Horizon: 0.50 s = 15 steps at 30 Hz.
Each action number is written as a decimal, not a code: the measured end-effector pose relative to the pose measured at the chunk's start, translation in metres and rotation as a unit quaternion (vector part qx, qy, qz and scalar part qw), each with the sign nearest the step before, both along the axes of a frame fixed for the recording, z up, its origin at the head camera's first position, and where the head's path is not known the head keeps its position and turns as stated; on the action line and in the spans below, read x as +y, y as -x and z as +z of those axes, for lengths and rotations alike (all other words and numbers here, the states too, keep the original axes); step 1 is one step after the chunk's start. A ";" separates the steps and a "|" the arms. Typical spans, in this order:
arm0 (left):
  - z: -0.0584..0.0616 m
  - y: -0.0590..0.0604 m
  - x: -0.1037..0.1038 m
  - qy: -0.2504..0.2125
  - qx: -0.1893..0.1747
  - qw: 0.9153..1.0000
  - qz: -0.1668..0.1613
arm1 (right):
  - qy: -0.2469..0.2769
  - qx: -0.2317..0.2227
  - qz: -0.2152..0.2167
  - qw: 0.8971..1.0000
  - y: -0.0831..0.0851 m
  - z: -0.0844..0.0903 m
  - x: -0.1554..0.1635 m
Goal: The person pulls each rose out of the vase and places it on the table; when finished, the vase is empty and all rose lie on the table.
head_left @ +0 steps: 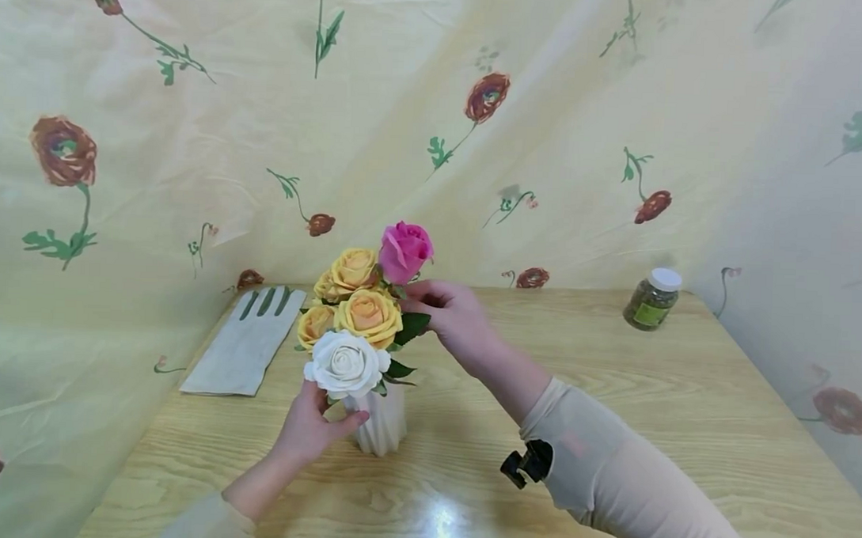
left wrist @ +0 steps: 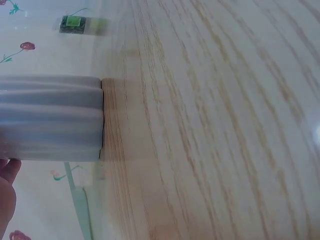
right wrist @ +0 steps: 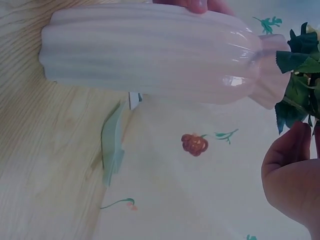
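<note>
A white ribbed vase [head_left: 383,426] stands upright on the table, and in the right wrist view the whole vase [right wrist: 150,50] shows, with its flared neck. My left hand [head_left: 311,431] grips its near left side, thumb along the front. From the vase rise a pink rose [head_left: 405,252], several yellow roses [head_left: 368,317] and a white rose [head_left: 347,363] low at the front. Just under the pink bloom, my right hand [head_left: 447,317] pinches its stem; the fingertips are partly hidden behind the flowers. Dark green leaves [right wrist: 300,60] spread over the vase mouth beside that hand.
A pale glove [head_left: 239,349] with green-striped fingers lies at the table's left edge. At the back right stands a jar [head_left: 651,302] with a white lid and green label. Flower-printed cloth [head_left: 378,140] hangs behind the wooden table [head_left: 610,434].
</note>
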<state>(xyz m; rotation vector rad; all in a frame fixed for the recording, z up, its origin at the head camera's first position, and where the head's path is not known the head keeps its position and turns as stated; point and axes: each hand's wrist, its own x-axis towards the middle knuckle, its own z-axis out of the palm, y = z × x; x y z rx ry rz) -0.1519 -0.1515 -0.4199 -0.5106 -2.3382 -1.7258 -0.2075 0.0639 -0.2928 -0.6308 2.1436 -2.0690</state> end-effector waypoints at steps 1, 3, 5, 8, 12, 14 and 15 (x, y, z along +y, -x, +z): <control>0.000 0.000 0.000 0.000 -0.003 1.000 0.003 | 0.001 -0.003 -0.002 1.000 -0.001 0.001 -0.001; 0.000 -0.001 0.001 0.000 -0.008 1.000 0.010 | 0.002 -0.006 -0.004 1.000 -0.001 0.002 -0.004; 0.001 -0.002 0.001 0.002 -0.010 1.000 0.017 | 0.004 -0.006 -0.008 1.000 -0.002 0.004 -0.006; 0.003 -0.003 0.002 0.005 -0.009 1.000 0.020 | -0.002 -0.006 -0.016 1.000 -0.003 0.006 -0.009; 0.004 -0.004 0.002 0.011 -0.014 1.000 0.025 | 0.008 -0.015 -0.024 1.000 -0.003 0.009 -0.012; 0.003 -0.003 0.002 0.011 -0.013 1.000 0.024 | 0.014 -0.009 -0.033 0.999 -0.002 0.009 -0.013; 0.003 -0.003 0.002 0.010 -0.014 1.000 0.023 | 0.018 -0.004 -0.036 0.999 -0.002 0.009 -0.013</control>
